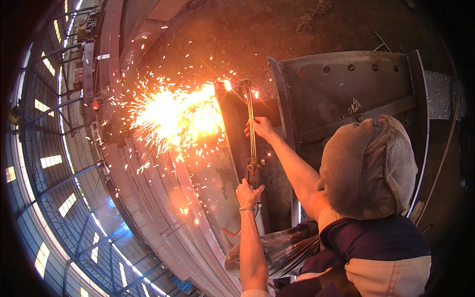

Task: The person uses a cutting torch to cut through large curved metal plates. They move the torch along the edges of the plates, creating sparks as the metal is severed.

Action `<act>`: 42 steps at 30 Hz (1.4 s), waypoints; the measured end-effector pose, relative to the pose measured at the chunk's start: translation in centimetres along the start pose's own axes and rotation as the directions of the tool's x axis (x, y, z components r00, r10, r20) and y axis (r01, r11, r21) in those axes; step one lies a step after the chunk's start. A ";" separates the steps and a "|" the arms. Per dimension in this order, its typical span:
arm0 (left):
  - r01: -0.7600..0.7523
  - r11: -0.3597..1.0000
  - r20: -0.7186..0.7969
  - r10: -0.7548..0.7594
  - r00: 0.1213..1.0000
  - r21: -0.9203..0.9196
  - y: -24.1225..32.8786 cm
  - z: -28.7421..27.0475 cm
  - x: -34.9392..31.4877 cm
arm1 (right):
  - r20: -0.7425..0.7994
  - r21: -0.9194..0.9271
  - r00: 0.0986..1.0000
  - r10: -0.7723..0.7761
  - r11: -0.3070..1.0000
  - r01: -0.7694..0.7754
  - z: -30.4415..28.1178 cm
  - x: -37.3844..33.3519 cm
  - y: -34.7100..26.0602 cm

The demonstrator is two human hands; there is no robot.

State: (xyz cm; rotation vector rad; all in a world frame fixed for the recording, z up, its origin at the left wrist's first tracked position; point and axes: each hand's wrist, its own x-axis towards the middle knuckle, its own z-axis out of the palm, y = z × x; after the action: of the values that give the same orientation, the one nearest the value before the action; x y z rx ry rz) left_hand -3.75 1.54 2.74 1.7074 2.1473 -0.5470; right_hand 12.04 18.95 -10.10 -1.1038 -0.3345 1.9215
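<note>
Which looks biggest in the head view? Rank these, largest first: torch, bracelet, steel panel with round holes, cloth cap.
1. Steel panel
2. Cloth cap
3. Torch
4. Bracelet

We see the smooth metal tubes of the torch [253, 147] catching a shine above a metal valve block [254, 164]. The holed plate [358, 81] looks like dark, matt, scuffed steel. We find the cap [349, 168] dull, soft cloth, and the jacket [378, 242] matt, creased fabric.
</note>
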 end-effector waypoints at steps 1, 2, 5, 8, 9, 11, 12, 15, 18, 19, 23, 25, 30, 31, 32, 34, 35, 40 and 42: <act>0.011 1.000 0.011 -0.011 1.000 0.004 -0.1 0.1 0.0 | 0.012 0.016 1.000 -0.007 1.000 0.007 0.0 0.0 0.0; -0.004 1.000 0.000 0.004 1.000 0.001 -0.2 0.2 0.1 | 0.013 0.023 1.000 -0.004 1.000 0.004 0.0 0.0 0.0; -0.011 1.000 -0.006 0.011 1.000 -0.003 -0.5 0.4 0.1 | 0.006 0.049 1.000 -0.020 0.999 0.020 0.1 0.1 0.0; -0.007 1.000 -0.016 0.007 1.000 -0.003 -0.5 0.5 0.1 | -0.011 0.030 0.999 -0.033 0.999 0.033 0.2 0.0 0.1; -0.008 1.000 -0.016 0.008 1.000 0.007 -0.5 0.5 0.1 | -0.026 0.005 0.999 -0.026 1.000 0.026 0.2 0.0 0.1; -0.009 1.000 -0.012 0.010 1.000 0.024 -0.5 0.5 0.1 | -0.010 0.024 0.999 -0.038 0.999 0.038 0.2 0.0 0.0; -0.010 0.999 -0.007 0.010 1.000 0.031 -0.5 0.5 0.1 | -0.018 0.019 1.000 -0.022 1.000 0.022 0.1 0.0 0.0; -0.014 0.999 -0.006 0.015 1.000 0.035 -0.3 0.3 0.1 | -0.021 0.009 1.000 -0.009 1.000 0.010 0.1 0.1 0.0; -0.011 0.999 -0.013 0.012 1.000 0.034 -0.2 0.2 0.0 | -0.015 0.022 1.000 -0.018 1.000 0.018 0.1 0.1 0.2; -0.009 0.999 -0.016 0.010 1.000 0.034 -0.1 0.2 0.0 | -0.001 0.037 1.000 -0.027 0.999 0.027 0.1 0.2 0.2; -0.029 0.999 -0.048 0.030 0.998 0.018 -0.1 0.1 -0.1 | 0.006 0.037 0.999 -0.037 0.999 0.036 0.1 0.4 0.5; 0.002 1.000 -0.008 -0.002 1.000 0.010 -0.1 0.0 0.0 | 0.013 0.033 0.999 -0.045 0.998 0.045 0.1 0.5 0.7; 0.008 1.000 0.002 -0.008 1.000 0.029 -0.1 -0.1 0.0 | -0.004 0.044 1.000 -0.024 0.999 0.024 0.2 0.6 0.8; 0.013 0.999 0.006 -0.014 1.000 0.043 -0.1 0.0 0.0 | 0.023 0.065 0.999 -0.032 0.997 0.030 0.3 0.6 0.8; 0.015 0.999 0.013 -0.015 1.000 0.036 -0.1 -0.1 0.0 | 0.021 0.066 0.999 -0.029 0.997 0.027 0.2 0.6 0.7; 0.014 0.999 0.002 -0.014 1.000 0.040 -0.1 0.0 0.0 | 0.020 0.070 0.999 -0.029 0.997 0.028 0.2 0.4 0.6; 0.028 0.999 0.008 -0.028 1.000 0.042 -0.1 0.0 0.0 | 0.020 0.073 0.999 -0.033 0.997 0.032 0.2 0.3 0.6; 0.027 0.999 0.013 -0.027 1.000 0.047 -0.1 -0.1 0.0 | 0.032 0.048 0.999 -0.027 0.998 0.026 0.1 0.1 0.2; 0.022 0.998 0.013 -0.023 1.000 0.053 -0.1 -0.1 -0.1 | 0.015 0.011 0.999 -0.034 0.999 0.034 0.1 -0.1 0.0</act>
State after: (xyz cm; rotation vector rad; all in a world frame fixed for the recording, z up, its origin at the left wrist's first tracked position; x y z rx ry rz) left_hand -3.82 1.53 2.90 1.7041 2.1629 -0.6251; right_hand 11.96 18.85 -10.00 -1.0704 -0.3484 1.9007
